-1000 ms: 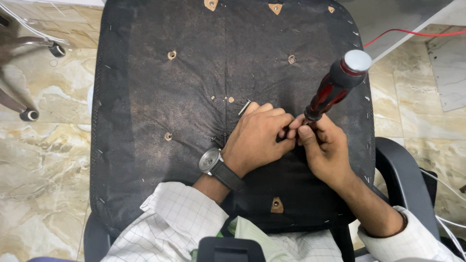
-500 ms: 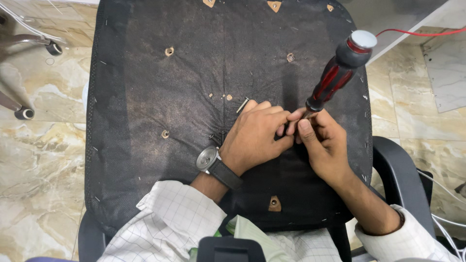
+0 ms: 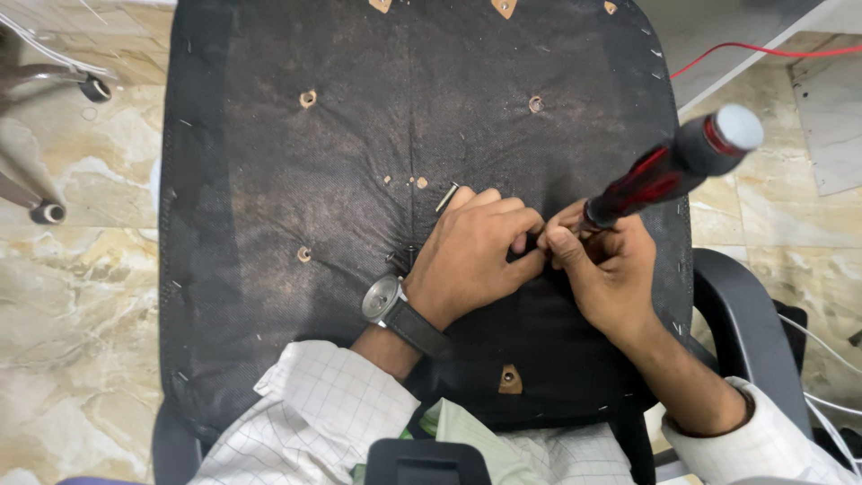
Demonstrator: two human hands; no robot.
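Observation:
An upturned chair seat (image 3: 359, 162) covered in dusty black fabric fills the view, with several bare screw holes (image 3: 308, 98) in it. My right hand (image 3: 606, 269) grips a red and black screwdriver (image 3: 669, 171) low on its shaft end, the handle tilted up to the right. My left hand (image 3: 471, 256), a watch (image 3: 384, 300) on its wrist, rests curled on the fabric, fingertips pinched at the screwdriver's tip. The tip and whatever it meets are hidden by my fingers. A small metal screw (image 3: 446, 197) lies just above my left knuckles.
A black armrest (image 3: 750, 332) curves at the right. A red cable (image 3: 763, 49) runs across the marble floor (image 3: 81, 269) at the upper right, white cables (image 3: 831, 350) at lower right. Chair-base casters (image 3: 49, 213) stand at the left.
The screwdriver handle has leaned further to the right and lower. Both hands have stayed at the same spot on the seat.

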